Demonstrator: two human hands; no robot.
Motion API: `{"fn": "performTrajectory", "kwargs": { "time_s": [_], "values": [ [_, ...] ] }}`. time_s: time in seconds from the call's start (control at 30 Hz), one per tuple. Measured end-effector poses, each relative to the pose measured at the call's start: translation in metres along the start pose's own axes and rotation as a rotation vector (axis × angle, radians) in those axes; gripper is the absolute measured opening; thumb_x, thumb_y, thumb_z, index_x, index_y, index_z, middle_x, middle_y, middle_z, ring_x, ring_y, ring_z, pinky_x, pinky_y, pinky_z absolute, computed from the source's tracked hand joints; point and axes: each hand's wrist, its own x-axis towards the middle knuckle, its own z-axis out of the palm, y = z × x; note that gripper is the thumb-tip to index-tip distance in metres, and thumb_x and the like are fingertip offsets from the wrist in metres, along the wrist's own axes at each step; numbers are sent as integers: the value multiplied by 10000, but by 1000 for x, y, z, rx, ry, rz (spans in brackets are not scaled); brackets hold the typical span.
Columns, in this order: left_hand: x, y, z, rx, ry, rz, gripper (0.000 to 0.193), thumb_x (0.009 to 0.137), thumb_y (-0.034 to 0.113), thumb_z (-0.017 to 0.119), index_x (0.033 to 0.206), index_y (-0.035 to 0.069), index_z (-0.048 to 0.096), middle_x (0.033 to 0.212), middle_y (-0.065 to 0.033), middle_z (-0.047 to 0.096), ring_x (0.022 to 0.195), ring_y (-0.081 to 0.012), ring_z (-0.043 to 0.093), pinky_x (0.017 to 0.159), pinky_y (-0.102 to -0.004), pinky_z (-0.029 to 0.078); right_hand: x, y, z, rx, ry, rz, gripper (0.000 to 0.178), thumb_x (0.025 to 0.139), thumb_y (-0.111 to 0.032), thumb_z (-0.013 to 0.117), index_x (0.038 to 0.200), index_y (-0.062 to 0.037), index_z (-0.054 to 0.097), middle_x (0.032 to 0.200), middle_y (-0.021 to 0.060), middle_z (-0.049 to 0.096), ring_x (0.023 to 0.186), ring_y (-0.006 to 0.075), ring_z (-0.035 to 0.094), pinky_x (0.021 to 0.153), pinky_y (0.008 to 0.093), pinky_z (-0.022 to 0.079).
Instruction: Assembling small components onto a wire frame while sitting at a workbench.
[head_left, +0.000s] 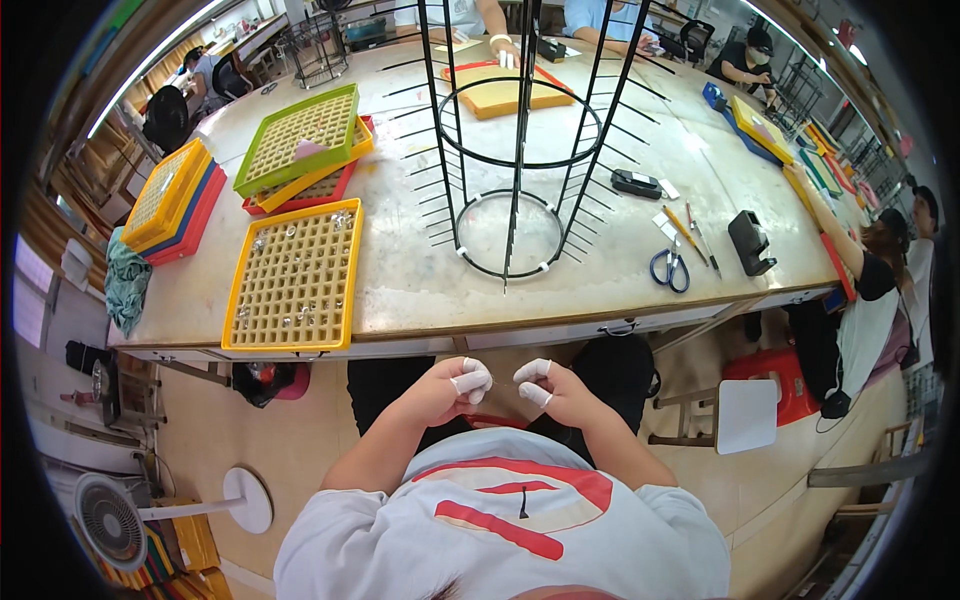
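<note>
Both of my hands are over my lap, just below the table's front edge, with a small gap between them. My left hand (447,389) is closed, fingertips pinched together, with white finger covers on some fingers. Facing it, my right hand (557,393) is pinched in the same way, also with white finger covers. A very thin, pale strand seems to show between them; what the fingertips hold is too small to make out. Nearest on the table is a yellow tray (354,270) divided into many small cells, some holding small shiny pieces.
A black wire rack (517,200) with rows of prongs stands mid-table. Green, yellow and red trays (247,170) are stacked at left, beside another stack (190,215). Scissors (670,270) and a black tape dispenser (750,242) lie right. Co-workers sit around; a white stool (747,417) stands right.
</note>
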Motion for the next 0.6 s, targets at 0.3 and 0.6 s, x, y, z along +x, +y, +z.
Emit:
{"fn": "performTrajectory", "kwargs": {
  "time_s": [0.3, 0.6],
  "values": [
    [7, -2, 5, -780, -47, 338, 147, 883, 142, 483, 937, 33, 567, 706, -4, 509, 570, -54, 366, 504, -184, 314, 13, 30, 18, 213, 112, -91, 130, 852, -100, 562, 968, -41, 568, 899, 7, 568, 821, 79, 504, 745, 228, 421],
    [16, -27, 16, 845, 428, 583, 161, 819, 88, 565, 936, -9, 615, 870, -138, 633, 784, -215, 611, 713, -282, 470, 1, -27, 33, -544, 80, -343, 125, 772, -81, 576, 885, -31, 595, 783, 135, 585, 722, 261, 573, 638, 325, 464]
  ]
}}
